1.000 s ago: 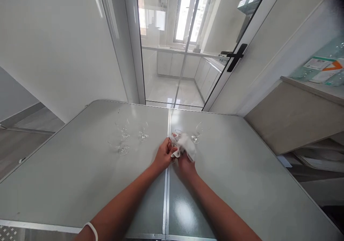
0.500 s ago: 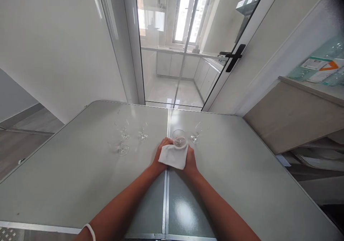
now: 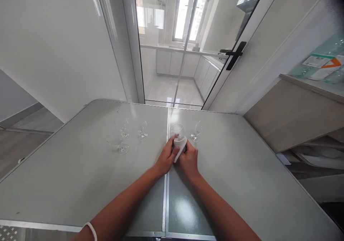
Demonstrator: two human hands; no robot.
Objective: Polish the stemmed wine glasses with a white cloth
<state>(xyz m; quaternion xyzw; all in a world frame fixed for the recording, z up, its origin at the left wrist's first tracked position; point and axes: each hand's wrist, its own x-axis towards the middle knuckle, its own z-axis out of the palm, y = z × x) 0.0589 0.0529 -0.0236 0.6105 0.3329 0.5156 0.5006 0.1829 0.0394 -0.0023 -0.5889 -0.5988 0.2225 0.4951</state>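
Observation:
A clear stemmed glass (image 3: 176, 128) stands out beyond my hands, its rim turned away from me. Its lower part is hidden by a folded white cloth (image 3: 181, 144) and my fingers. My left hand (image 3: 166, 157) is closed around the glass's lower part, with the thumb pressing on the cloth. On the other side, my right hand (image 3: 190, 159) grips the cloth with curled fingers. Just right of them is another clear stemmed glass (image 3: 195, 137). Leftward are a small glass (image 3: 143, 136) and two more, a rear glass (image 3: 124, 134) and a nearer glass (image 3: 123, 149).
The grey-green table (image 3: 80, 183) has a metal seam (image 3: 165, 198) down its middle. A glass door with a black handle (image 3: 235, 56) is behind the table. At right, a wooden shelf unit (image 3: 303, 115) holds clear plastic bottles (image 3: 321, 67).
The cloth, spread flat over the near side of the glass before, is now folded narrow between my hands. My left hand has come round to the front, and the glass has shifted slightly left.

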